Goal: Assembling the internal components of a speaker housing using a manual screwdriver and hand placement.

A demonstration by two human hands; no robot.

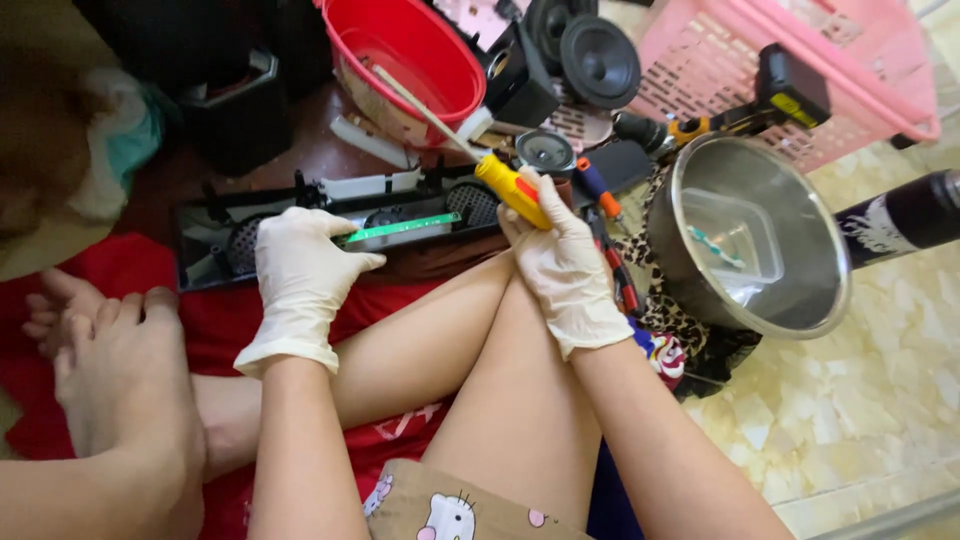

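On the pale marble floor (pixel 880 400), a long black panel (pixel 220 235) with a green strip (pixel 400 228) lies across a red cloth (pixel 130 270). The left hand (pixel 300 270), in a white glove, presses with curled fingers on the panel beside the strip. The right hand (pixel 565 265) is closed around a yellow screwdriver (pixel 512 190) at the panel's right end; a steel bowl (pixel 750 235) stands just right of it, leaving little free room.

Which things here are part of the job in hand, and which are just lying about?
In hand:
left hand on the black plastic housing with its green circuit strip
right hand gripping the yellow-handled screwdriver

Lying about:
red bowl
steel bowl
pink basket
loose speaker
spare screwdrivers
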